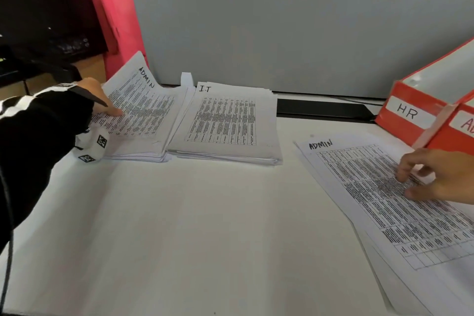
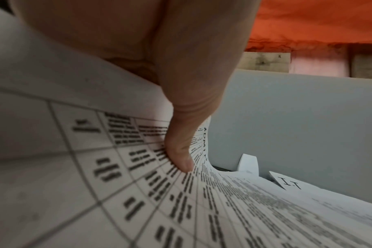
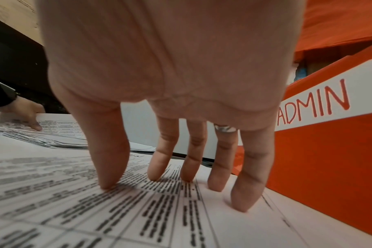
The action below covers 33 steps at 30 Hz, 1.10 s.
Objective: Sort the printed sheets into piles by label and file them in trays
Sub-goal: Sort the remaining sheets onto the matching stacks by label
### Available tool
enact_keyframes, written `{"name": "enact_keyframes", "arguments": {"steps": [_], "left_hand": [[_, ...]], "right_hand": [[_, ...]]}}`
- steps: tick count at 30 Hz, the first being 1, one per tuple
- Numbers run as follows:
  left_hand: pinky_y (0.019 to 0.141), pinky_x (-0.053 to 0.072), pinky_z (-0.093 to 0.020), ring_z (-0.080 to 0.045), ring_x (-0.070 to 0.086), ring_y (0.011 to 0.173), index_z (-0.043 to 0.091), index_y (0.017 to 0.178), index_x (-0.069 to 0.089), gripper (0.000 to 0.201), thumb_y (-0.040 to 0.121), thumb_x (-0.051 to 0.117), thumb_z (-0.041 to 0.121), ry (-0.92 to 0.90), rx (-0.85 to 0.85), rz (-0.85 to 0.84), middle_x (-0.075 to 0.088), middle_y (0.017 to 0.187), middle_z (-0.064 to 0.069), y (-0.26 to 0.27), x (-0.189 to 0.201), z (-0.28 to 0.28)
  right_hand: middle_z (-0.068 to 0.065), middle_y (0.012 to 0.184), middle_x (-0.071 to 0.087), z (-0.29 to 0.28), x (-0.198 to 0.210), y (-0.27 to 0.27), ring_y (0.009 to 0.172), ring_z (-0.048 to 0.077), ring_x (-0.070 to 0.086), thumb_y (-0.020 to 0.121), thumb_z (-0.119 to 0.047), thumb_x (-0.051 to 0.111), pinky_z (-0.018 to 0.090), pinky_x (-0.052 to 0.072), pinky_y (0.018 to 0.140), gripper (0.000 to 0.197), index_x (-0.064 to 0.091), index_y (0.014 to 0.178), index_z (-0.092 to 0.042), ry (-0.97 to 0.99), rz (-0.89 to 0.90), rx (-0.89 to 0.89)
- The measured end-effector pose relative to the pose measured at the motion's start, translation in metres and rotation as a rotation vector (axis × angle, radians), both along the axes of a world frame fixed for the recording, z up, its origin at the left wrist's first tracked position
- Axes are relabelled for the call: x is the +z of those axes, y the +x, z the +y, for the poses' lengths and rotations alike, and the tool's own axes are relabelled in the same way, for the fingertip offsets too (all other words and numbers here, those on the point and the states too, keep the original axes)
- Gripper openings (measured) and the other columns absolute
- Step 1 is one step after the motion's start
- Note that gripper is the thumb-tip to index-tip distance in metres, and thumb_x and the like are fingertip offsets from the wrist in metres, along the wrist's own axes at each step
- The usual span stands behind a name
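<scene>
ADMIN sheets (image 1: 384,200) are lying at 4 o'clock on the desk (image 1: 179,226), and your right hand (image 1: 441,177) is pressing spread fingertips (image 3: 105,184) onto them. At 10 o'clock your left hand (image 1: 95,95) is pinching the curling top sheet (image 1: 138,90) of the ADMIN pile (image 1: 133,154) — thumb above, fingers hidden beneath. The I-T pile (image 1: 225,123) is sitting at 12 o'clock, the HR tray (image 1: 410,110) and ADMIN tray (image 3: 329,151) at 2 o'clock.

Three stacks of white printed paper sheets: an ADMIN stack (image 1: 143,110) at the left hand (image 1: 95,96), an I.T stack (image 1: 225,120) beside it, a second ADMIN stack (image 1: 372,202) under the right hand (image 1: 441,177). Two red cardboard trays (image 1: 407,120) stand beyond that hand.
</scene>
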<state>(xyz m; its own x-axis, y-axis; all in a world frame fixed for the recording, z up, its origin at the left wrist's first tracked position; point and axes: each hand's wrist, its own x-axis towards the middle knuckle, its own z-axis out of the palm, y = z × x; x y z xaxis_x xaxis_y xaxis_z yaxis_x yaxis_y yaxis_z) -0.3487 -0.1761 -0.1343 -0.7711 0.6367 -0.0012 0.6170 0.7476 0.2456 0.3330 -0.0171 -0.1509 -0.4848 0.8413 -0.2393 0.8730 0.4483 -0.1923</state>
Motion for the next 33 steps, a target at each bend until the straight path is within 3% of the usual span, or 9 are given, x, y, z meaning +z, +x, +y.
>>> {"name": "enact_keyframes", "arguments": {"steps": [3, 5, 12, 17, 21, 24, 27, 30, 33], "left_hand": [[0.069, 0.06, -0.039, -0.033, 0.068, 0.069, -0.001, 0.074, 0.065, 0.059, 0.057, 0.096, 0.046, -0.012, 0.035, 0.069, 0.07, 0.072, -0.017, -0.002, -0.001, 0.006], [0.077, 0.06, -0.043, -0.035, 0.067, 0.075, -0.001, 0.076, 0.065, 0.06, 0.056, 0.097, 0.046, -0.026, 0.028, 0.08, 0.069, 0.076, -0.018, -0.006, 0.0, 0.011], [0.078, 0.056, -0.037, -0.033, 0.067, 0.079, 0.009, 0.092, 0.076, 0.056, 0.056, 0.096, 0.047, -0.01, -0.021, 0.082, 0.072, 0.08, -0.012, -0.014, -0.002, 0.018], [0.067, 0.055, -0.035, -0.034, 0.066, 0.074, 0.002, 0.085, 0.07, 0.07, 0.058, 0.089, 0.063, -0.014, 0.047, 0.18, 0.068, 0.077, -0.015, -0.027, -0.011, 0.034], [0.087, 0.049, -0.052, -0.044, 0.054, 0.104, -0.002, 0.109, 0.058, 0.081, 0.062, 0.085, 0.059, 0.087, -0.129, 0.417, 0.055, 0.107, -0.025, -0.08, -0.021, 0.078], [0.088, 0.05, -0.053, -0.04, 0.05, 0.107, 0.012, 0.102, 0.065, 0.056, 0.067, 0.076, 0.055, 0.048, -0.189, 0.639, 0.055, 0.106, -0.017, 0.021, 0.019, 0.064], [0.094, 0.05, -0.047, -0.04, 0.056, 0.115, 0.023, 0.113, 0.07, 0.046, 0.077, 0.077, 0.051, 0.107, -0.358, 0.472, 0.06, 0.12, -0.013, 0.133, 0.04, 0.054], [0.095, 0.052, -0.043, -0.034, 0.062, 0.108, 0.027, 0.108, 0.072, 0.039, 0.079, 0.074, 0.052, 0.078, -0.601, 0.355, 0.067, 0.115, -0.006, 0.2, 0.037, 0.064], [0.094, 0.053, -0.038, -0.025, 0.064, 0.106, 0.03, 0.104, 0.073, 0.035, 0.08, 0.071, 0.056, 0.043, -0.744, 0.285, 0.072, 0.108, 0.007, 0.259, 0.026, 0.074]], "right_hand": [[-0.024, 0.111, 0.062, 0.007, -0.004, 0.001, 0.099, -0.001, 0.061, 0.033, -0.1, 0.063, 0.03, 0.044, 0.075, 0.075, 0.061, 0.098, -0.062, -0.008, -0.018, -0.012], [-0.024, 0.111, 0.061, 0.009, -0.006, 0.0, 0.098, -0.002, 0.06, 0.032, -0.1, 0.061, 0.027, 0.043, 0.073, 0.076, 0.059, 0.099, -0.063, -0.004, -0.026, -0.011], [-0.02, 0.114, 0.059, 0.0, -0.004, -0.004, 0.103, 0.001, 0.058, 0.074, -0.051, 0.087, 0.023, 0.041, 0.074, 0.042, 0.055, 0.098, -0.063, 0.06, -0.036, 0.072], [-0.019, 0.116, 0.059, -0.009, 0.007, -0.01, 0.105, 0.003, 0.056, 0.081, -0.046, 0.083, 0.023, 0.044, 0.079, 0.025, 0.063, 0.096, -0.045, 0.02, -0.135, 0.078], [-0.017, 0.111, 0.059, -0.01, 0.028, -0.042, 0.099, 0.006, 0.059, 0.082, -0.048, 0.08, 0.03, 0.05, 0.084, 0.027, 0.061, 0.1, -0.041, 0.147, -0.163, 0.156], [-0.017, 0.11, 0.063, 0.005, 0.035, -0.08, 0.102, 0.01, 0.064, 0.081, -0.047, 0.082, 0.039, 0.055, 0.092, 0.026, 0.066, 0.099, -0.037, 0.142, -0.037, 0.225], [-0.016, 0.115, 0.06, 0.021, 0.032, -0.116, 0.11, 0.014, 0.062, 0.078, -0.041, 0.087, 0.035, 0.052, 0.092, 0.043, 0.064, 0.114, -0.034, 0.112, -0.034, 0.249], [-0.02, 0.124, 0.047, 0.027, 0.022, -0.141, 0.115, 0.011, 0.05, 0.076, -0.03, 0.089, 0.032, 0.04, 0.094, 0.072, 0.053, 0.138, -0.036, -0.016, -0.123, 0.217], [-0.014, 0.136, 0.047, 0.033, 0.018, -0.152, 0.119, 0.013, 0.05, 0.074, -0.025, 0.091, 0.035, 0.043, 0.099, 0.084, 0.049, 0.146, -0.036, -0.039, -0.184, 0.229]]}}
